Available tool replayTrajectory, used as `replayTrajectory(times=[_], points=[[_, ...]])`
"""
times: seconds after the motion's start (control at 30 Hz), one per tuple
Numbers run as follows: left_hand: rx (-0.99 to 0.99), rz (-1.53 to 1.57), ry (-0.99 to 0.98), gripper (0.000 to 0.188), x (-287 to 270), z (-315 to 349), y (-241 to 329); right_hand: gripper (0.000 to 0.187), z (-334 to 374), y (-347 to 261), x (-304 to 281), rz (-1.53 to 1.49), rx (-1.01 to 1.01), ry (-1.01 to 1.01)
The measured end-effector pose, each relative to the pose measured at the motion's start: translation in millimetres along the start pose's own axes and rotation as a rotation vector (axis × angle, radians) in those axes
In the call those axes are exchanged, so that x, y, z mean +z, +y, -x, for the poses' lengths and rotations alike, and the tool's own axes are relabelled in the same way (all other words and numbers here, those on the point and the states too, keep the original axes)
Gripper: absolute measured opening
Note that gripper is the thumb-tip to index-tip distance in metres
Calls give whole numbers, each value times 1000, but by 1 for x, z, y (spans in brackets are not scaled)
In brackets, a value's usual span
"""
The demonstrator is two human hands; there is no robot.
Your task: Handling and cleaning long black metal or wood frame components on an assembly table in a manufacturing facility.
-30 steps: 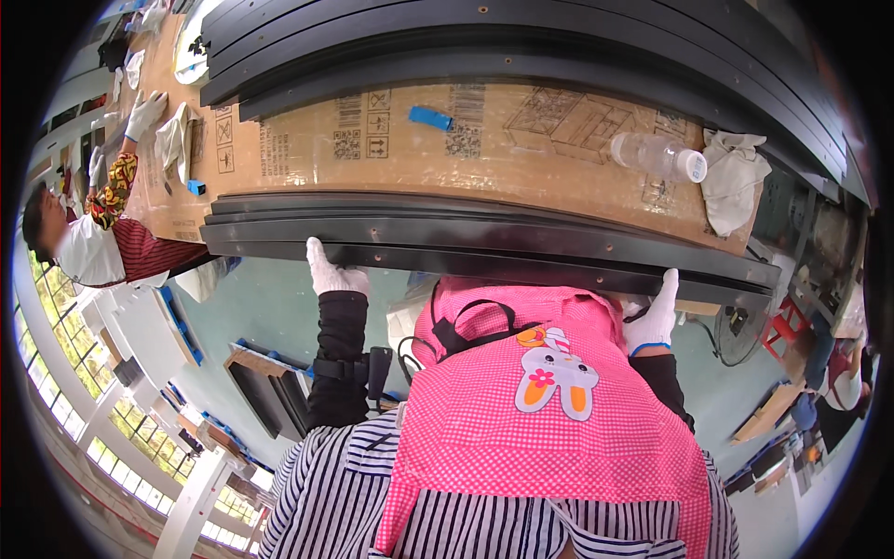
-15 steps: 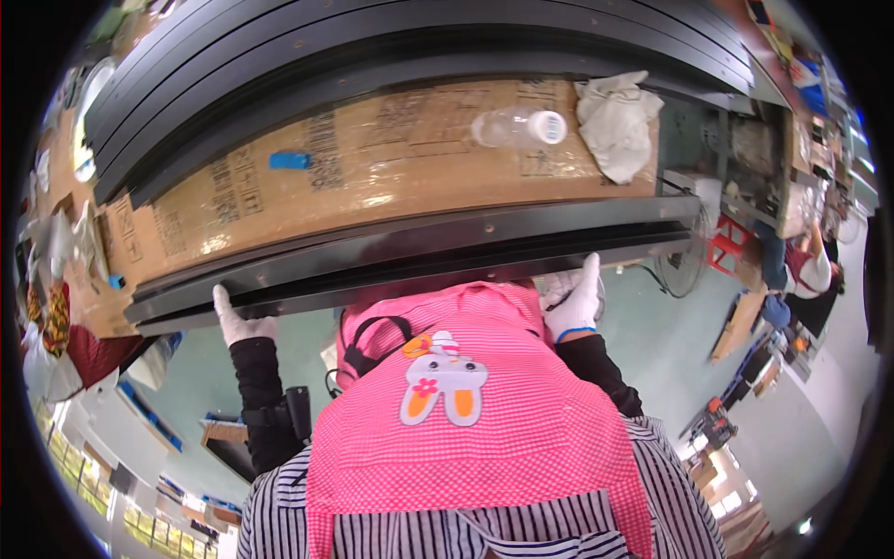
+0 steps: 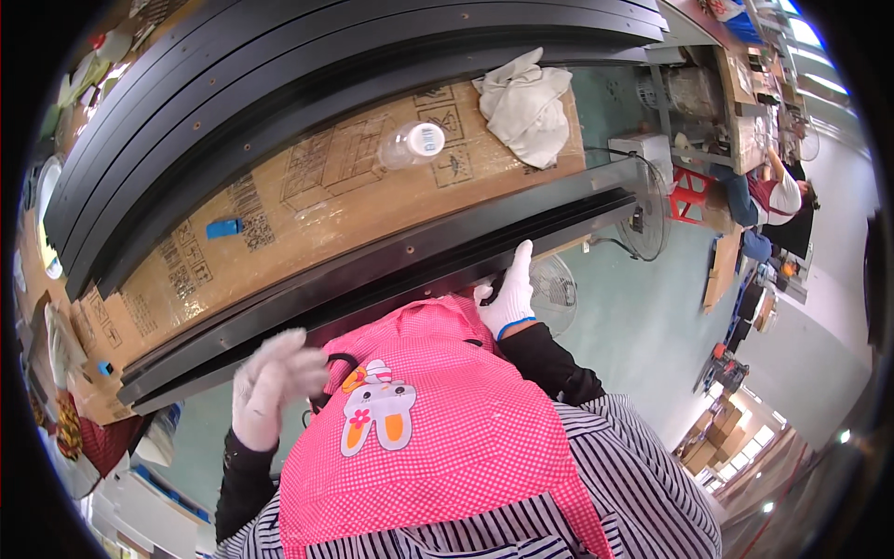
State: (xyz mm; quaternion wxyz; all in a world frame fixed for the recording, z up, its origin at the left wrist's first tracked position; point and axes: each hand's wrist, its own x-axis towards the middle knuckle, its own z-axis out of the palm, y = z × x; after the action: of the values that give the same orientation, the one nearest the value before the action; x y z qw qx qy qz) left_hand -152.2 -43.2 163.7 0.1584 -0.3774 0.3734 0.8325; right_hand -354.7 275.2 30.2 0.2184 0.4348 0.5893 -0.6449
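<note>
A long black metal channel bar (image 3: 410, 250) lies along the near edge of the cardboard-topped work surface, slanting up to the right. My right hand (image 3: 510, 296), in a white knit glove, grips its near edge toward the right, thumb up against the face and the other fingers mostly hidden below. Off the bar, my left hand (image 3: 268, 391) hovers at lower left in a white glove, slightly blurred, its fingers extended and holding nothing. Beyond the bar are a clear plastic bottle (image 3: 400, 147), a crumpled white cloth (image 3: 528, 107) and a small blue piece (image 3: 223, 228).
Several black metal bars (image 3: 233, 102) lie side by side across the far side of the cardboard (image 3: 326, 219). A floor fan (image 3: 643, 214) and a red stool (image 3: 689, 191) stand off to the right. Another person (image 3: 773, 191) sits farther right.
My left hand has let go of the bar and drawn back toward my body. The right hand stays on the bar. The view has turned, shifting the bottle and cloth leftward.
</note>
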Motion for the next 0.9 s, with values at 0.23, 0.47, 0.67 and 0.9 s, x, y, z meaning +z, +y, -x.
replayTrajectory(times=[0.23, 0.47, 0.67, 0.9], points=[[378, -1470, -264, 67, 86, -184, 15, 45, 21, -12, 21, -377, 339, 102], [166, -1571, -313, 62, 125, -223, 13, 41, 12, -10, 12, -434, 373, 10], [240, -1607, -315, 73, 117, -232, 12, 46, 21, -27, 34, -457, 423, 227], [225, -1531, -330, 70, 122, -230, 15, 62, 23, -25, 33, -274, 293, 243]])
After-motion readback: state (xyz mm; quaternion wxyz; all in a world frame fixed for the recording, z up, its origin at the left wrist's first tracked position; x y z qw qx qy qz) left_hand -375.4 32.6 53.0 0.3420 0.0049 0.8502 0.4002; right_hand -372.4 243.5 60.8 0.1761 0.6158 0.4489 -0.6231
